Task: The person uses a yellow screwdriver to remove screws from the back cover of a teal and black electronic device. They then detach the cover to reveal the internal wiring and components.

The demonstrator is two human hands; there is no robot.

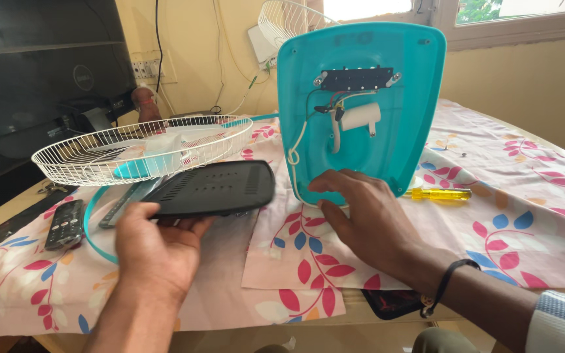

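Covering the table: a floral cotton cloth (524,216) with red, blue and orange leaves on pale pink, spread over most of the surface.
Fan base: a large turquoise plastic fan base shell (387,65), stood on edge near the middle of the cloth with its hollow underside facing the camera; a black switch strip, a white cylindrical part and thin wires show inside it.
Front grille: a white round wire fan guard (86,147) lying flat at the left, with a pale turquoise blade partly visible through it; a second white wire guard (282,19) leans against the wall behind.
Bottom plate: a black flat plastic cover plate (220,186) with rows of small slots, held just above the cloth, left of the fan base shell and in front of the flat guard; its image is slightly blurred.
Left hand: left hand (155,245) grips the near edge of the cover plate, thumb on top and fingers curled beneath it.
Right hand: right hand (367,219) rests at the lower edge of the fan base shell, fingers slightly spread, tips touching the rim; a black cord sits on the wrist.
Remote: a black remote control (65,223) lying on the cloth at the far left.
Screwdriver: a yellow-handled screwdriver (439,193) lying on the cloth just right of the shell.
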